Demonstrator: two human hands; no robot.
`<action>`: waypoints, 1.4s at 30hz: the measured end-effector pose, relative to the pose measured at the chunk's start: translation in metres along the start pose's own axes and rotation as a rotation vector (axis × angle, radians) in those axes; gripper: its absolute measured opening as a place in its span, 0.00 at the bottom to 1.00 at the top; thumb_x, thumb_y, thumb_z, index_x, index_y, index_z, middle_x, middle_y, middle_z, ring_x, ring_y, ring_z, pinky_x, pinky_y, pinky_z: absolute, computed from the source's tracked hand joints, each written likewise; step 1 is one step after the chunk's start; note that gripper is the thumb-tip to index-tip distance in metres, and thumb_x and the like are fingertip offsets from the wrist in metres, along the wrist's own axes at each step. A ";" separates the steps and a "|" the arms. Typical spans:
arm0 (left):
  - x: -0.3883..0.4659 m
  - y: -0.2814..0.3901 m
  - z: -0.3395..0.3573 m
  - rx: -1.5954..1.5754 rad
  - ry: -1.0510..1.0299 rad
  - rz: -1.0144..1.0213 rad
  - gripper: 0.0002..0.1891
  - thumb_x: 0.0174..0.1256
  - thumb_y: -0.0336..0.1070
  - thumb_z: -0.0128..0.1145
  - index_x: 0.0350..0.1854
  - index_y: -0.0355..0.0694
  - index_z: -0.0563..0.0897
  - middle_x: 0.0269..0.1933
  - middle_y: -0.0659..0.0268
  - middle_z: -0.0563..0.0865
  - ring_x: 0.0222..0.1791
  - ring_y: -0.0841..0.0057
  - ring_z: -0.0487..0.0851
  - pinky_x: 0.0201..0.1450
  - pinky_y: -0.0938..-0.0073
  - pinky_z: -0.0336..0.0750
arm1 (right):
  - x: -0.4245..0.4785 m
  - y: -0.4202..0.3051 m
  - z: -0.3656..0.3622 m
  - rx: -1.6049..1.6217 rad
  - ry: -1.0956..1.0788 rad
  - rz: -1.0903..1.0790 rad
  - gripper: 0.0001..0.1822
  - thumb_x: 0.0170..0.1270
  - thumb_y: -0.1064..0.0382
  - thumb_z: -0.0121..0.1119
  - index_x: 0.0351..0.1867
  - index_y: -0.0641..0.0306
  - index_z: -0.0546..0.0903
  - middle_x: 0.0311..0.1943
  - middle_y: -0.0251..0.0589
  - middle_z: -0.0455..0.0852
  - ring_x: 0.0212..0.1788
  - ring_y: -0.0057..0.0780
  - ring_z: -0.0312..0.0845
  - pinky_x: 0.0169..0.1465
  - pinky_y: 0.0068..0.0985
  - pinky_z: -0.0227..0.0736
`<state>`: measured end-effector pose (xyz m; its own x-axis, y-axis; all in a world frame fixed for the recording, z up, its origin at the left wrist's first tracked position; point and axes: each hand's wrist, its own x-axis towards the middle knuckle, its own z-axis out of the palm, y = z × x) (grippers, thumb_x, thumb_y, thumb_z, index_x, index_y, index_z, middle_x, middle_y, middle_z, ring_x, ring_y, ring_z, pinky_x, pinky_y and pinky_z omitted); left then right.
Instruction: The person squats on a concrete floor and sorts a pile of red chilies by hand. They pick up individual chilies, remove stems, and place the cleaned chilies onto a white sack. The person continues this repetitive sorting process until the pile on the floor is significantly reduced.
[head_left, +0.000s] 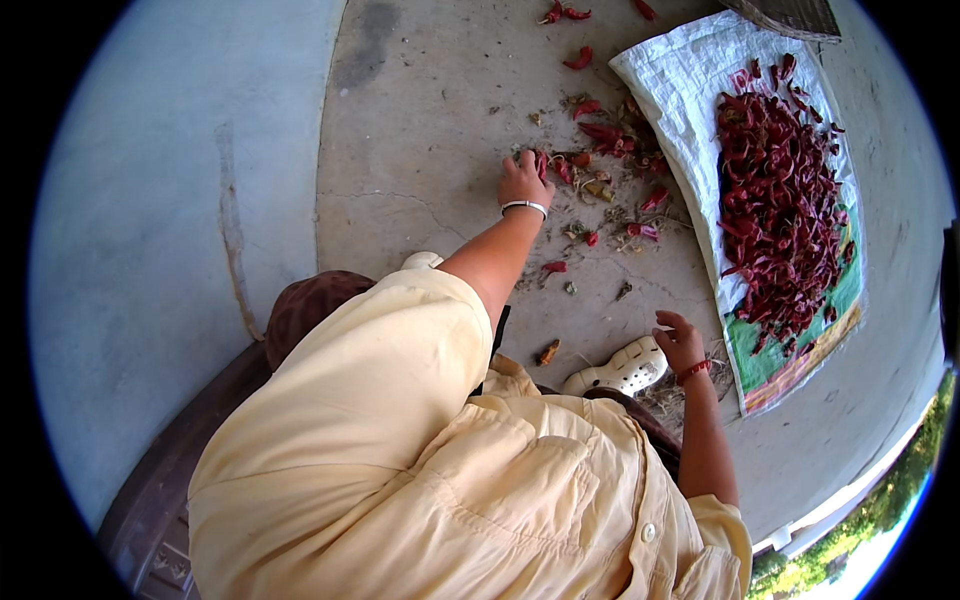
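My left hand (527, 182), with a silver-coloured bracelet at the wrist, is down at the concrete floor with its fingers curled around a dried red chili pepper (541, 163). Just right of it lies a loose scatter of red chilies (604, 136), dry stems and leaf bits. My right hand (681, 345), wearing a red bracelet, hangs above the floor near a cream clog (626, 367); its fingers are loosely bent and hold nothing visible. Farther right, a large heap of dark red dried chilies (780, 202) rests on a white woven plastic sack (679, 97).
Part of a woven basket (791, 16) shows at the sack's far end. A pale blue wall (157, 187) stands on the left. Single chilies (577, 58) lie farther out on the floor. A brown chair (195, 427) is behind me at lower left.
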<state>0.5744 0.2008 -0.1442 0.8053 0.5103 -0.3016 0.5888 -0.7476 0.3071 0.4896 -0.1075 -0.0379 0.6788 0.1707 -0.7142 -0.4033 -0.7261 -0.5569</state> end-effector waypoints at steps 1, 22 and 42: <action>0.002 -0.004 0.001 -0.032 0.020 -0.011 0.20 0.41 0.37 0.57 0.39 0.47 0.66 0.40 0.56 0.68 0.31 0.58 0.76 0.31 0.61 0.72 | 0.001 -0.003 0.000 -0.009 -0.015 -0.005 0.17 0.46 0.66 0.56 0.42 0.63 0.74 0.36 0.42 0.79 0.30 0.27 0.77 0.35 0.22 0.71; 0.030 0.013 -0.007 0.310 -0.281 0.668 0.08 0.47 0.28 0.48 0.32 0.46 0.72 0.33 0.60 0.76 0.34 0.62 0.76 0.35 0.64 0.71 | -0.008 0.008 0.011 0.025 -0.019 0.026 0.17 0.47 0.65 0.56 0.42 0.61 0.74 0.35 0.43 0.79 0.32 0.30 0.77 0.36 0.23 0.71; -0.075 -0.009 -0.001 0.350 -0.751 0.912 0.14 0.37 0.35 0.60 0.27 0.41 0.71 0.28 0.61 0.79 0.33 0.61 0.78 0.31 0.64 0.72 | -0.012 0.002 0.019 -0.002 -0.033 0.056 0.17 0.47 0.65 0.54 0.43 0.60 0.74 0.36 0.43 0.78 0.33 0.31 0.77 0.39 0.25 0.71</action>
<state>0.5090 0.1700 -0.1238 0.6043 -0.5429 -0.5832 -0.3118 -0.8347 0.4539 0.4693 -0.0989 -0.0388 0.6345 0.1514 -0.7580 -0.4392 -0.7363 -0.5147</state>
